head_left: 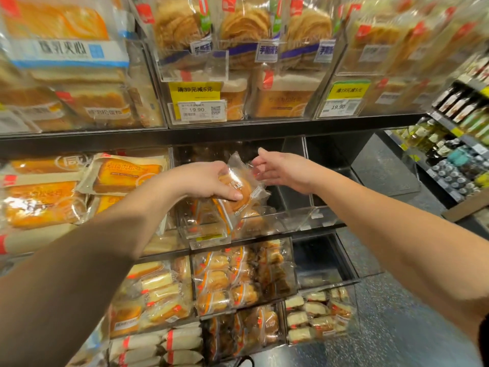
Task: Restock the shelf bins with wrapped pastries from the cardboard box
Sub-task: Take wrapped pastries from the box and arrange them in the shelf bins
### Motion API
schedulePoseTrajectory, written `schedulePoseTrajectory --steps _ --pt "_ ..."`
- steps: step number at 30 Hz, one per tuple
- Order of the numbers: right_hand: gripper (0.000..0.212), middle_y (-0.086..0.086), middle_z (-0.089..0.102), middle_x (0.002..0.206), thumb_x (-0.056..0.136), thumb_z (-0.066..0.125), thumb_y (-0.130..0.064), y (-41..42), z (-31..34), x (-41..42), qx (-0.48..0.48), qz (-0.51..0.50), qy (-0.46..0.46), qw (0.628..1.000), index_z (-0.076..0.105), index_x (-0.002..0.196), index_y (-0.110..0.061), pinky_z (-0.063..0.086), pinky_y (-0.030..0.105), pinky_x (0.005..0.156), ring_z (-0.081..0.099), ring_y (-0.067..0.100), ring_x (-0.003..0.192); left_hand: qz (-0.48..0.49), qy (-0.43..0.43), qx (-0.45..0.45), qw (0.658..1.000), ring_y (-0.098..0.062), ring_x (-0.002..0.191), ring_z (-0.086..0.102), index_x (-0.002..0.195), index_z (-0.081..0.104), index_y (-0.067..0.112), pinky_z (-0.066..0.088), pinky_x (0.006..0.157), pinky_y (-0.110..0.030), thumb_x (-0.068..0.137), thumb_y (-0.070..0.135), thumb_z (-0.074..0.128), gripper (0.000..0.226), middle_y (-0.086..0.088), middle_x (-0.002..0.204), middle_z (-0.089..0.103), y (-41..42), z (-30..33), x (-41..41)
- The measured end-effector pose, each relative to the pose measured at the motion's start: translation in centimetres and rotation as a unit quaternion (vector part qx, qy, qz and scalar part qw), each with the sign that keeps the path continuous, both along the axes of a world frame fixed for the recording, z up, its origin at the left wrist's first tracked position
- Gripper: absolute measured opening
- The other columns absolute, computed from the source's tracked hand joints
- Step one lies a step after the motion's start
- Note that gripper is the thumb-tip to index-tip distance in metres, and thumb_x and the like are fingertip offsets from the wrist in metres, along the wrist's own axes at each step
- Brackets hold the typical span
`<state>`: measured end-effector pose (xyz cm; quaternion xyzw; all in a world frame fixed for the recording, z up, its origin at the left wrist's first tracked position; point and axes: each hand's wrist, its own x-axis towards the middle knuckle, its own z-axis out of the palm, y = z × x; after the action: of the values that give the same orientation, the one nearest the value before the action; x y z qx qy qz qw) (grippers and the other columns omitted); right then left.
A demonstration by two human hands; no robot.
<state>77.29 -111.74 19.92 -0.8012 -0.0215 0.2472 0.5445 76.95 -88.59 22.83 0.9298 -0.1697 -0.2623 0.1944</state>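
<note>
Two hands, left hand (209,181) gripping one pastry (238,192)

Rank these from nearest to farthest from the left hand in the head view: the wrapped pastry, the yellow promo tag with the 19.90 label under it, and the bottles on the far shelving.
1. Wrapped pastry: gripped by the left hand, over the clear bin.
2. Yellow promo tag: on the bin front one shelf above the hand.
3. Bottles: far right, on separate shelving.
</note>
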Motion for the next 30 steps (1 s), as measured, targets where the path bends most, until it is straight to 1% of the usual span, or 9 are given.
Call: schedulePoseTrajectory --steps 3,7,10,15,18,21,25,27,30 --pt "0.073 -0.004 0.06 0.134 0.085 0.065 -0.061 0.0 1.2 -1.4 -0.013 0.091 0.023 0.995 0.044 0.145 -0.027 0.046 0.035 0.104 0.06 0.015 0.122 -0.025 0.006 0.001 1.0 -0.014 0.11 0.055 0.14 0.044 0.024 0.045 0.089 -0.03 0.076 0.059 0.073 0.079 0.006 0.13 0.056 -1.3 1.0 -0.1" --pt "0.053 -0.002 0.069 0.12 0.086 0.075 -0.031 -0.7 1.6 -2.0 -0.031 0.083 0.003 0.996 0.055 0.134 -0.025 0.05 0.038 0.1 0.067 0.017 0.109 -0.021 0.019 -0.032 0.999 -0.008 0.087 0.062 0.133 0.042 0.028 0.048 0.065 -0.019 0.078 0.053 0.075 0.069 0.008 0.111 0.059 -2.0 1.5 -0.2" --pt "0.044 0.002 0.07 0.117 0.089 0.072 -0.018 -1.7 1.4 -2.6 0.02 0.053 0.006 0.998 0.057 0.13 -0.021 0.053 0.038 0.098 0.069 0.019 0.107 0.009 0.079 -0.107 0.991 -0.013 0.09 0.071 0.13 0.047 0.022 0.057 0.081 -0.028 0.078 0.043 0.078 0.064 0.004 0.105 0.071 -1.3 1.2 0.0" --pt "0.05 0.011 0.066 0.122 0.087 0.074 -0.013 -2.3 0.1 -2.7 0.054 0.004 0.008 0.998 0.051 0.131 -0.018 0.052 0.044 0.1 0.069 0.024 0.108 0.105 0.108 -0.23 0.962 -0.017 0.093 0.073 0.113 0.066 0.02 0.058 0.089 -0.041 0.082 0.03 0.078 0.035 0.0 0.096 0.076 -1.1 -0.3 0.0" --pt "0.069 0.0 0.063 0.126 0.084 0.078 -0.024 -2.7 1.9 -2.6 -0.056 0.039 -0.038 0.997 0.041 0.141 -0.023 0.05 0.04 0.103 0.066 0.016 0.11 0.059 0.029 -0.158 0.985 -0.01 0.091 0.07 0.112 0.065 0.025 0.056 0.079 -0.028 0.083 0.038 0.076 0.034 0.008 0.1 0.073 -1.9 0.0 0.2" --pt "0.084 -0.013 0.05 0.14 0.08 0.078 -0.044 -2.7 5.3 -1.3 -0.265 0.119 -0.161 0.943 0.034 0.15 -0.027 0.036 0.027 0.109 0.046 0.001 0.123 0.013 -0.034 -0.087 0.996 -0.008 0.096 0.063 0.118 0.061 0.03 0.052 0.08 -0.027 0.082 0.042 0.076 0.041 0.013 0.11 0.066 -3.0 1.1 0.5" --pt "0.064 -0.019 0.058 0.115 0.082 0.076 -0.047 -0.8 7.0 -0.1 -0.378 0.262 -0.115 0.881 0.048 0.136 -0.027 0.042 0.024 0.094 0.055 -0.001 0.099 -0.024 -0.094 -0.049 0.994 -0.01 0.096 0.061 0.116 0.062 0.031 0.053 0.086 -0.035 0.08 0.042 0.077 0.04 0.011 0.104 0.065 -5.0 1.9 0.9" --pt "0.049 -0.016 0.063 0.102 0.083 0.076 -0.045 -0.2 6.5 0.4 -0.4 0.276 -0.121 0.866 0.056 0.124 -0.027 0.045 0.026 0.09 0.058 0.0 0.091 -0.04 -0.12 -0.034 0.991 -0.012 0.096 0.06 0.116 0.061 0.03 0.052 0.082 -0.033 0.081 0.042 0.076 0.04 0.009 0.104 0.065 -5.7 2.0 0.9" --pt "0.042 -0.013 0.065 0.101 0.083 0.076 -0.041 -0.2 5.9 0.9 -0.41 0.268 -0.12 0.863 0.057 0.118 -0.028 0.043 0.023 0.081 0.059 0.003 0.092 -0.042 -0.141 -0.031 0.989 -0.014 0.096 0.059 0.12 0.059 0.027 0.049 0.077 -0.03 0.081 0.043 0.076 0.045 0.007 0.106 0.064 -6.2 1.1 1.0"
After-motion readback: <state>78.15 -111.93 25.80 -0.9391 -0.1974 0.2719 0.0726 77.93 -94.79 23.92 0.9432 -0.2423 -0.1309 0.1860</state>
